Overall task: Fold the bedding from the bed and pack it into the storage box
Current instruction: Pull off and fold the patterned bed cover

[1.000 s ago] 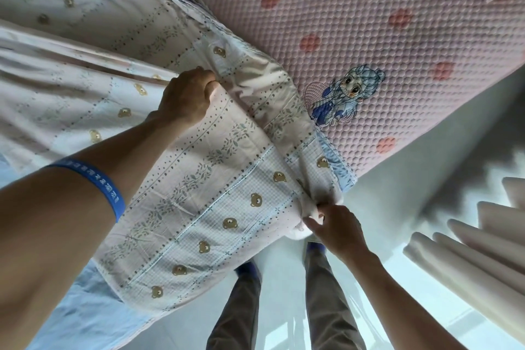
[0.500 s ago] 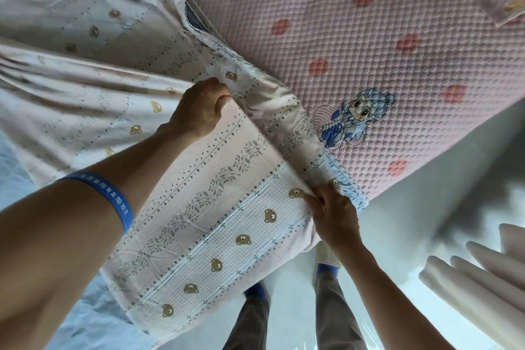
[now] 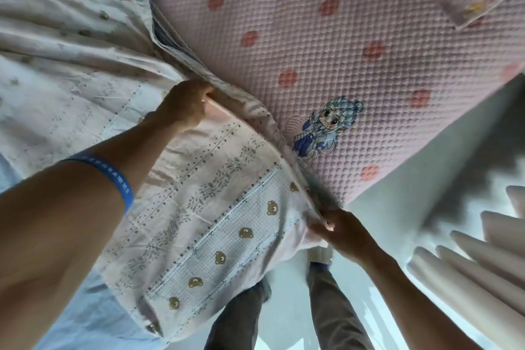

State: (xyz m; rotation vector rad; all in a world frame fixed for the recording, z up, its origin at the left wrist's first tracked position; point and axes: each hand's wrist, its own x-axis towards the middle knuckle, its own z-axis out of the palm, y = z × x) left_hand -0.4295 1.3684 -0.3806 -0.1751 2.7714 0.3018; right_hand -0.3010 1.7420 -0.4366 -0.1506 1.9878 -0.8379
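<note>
Bedding (image 3: 216,207) gripped by both hands, left (image 3: 184,106) and right (image 3: 343,231), fingertips hidden in folds.

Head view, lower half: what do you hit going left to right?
Blue wristband on the left forearm → bear-print sheet → right hand pinching the sheet's corner → pale curtain folds.

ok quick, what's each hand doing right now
Left hand: gripping a fold of the bear-print quilt.
Right hand: pinching the quilt's corner at the bed edge.
</note>
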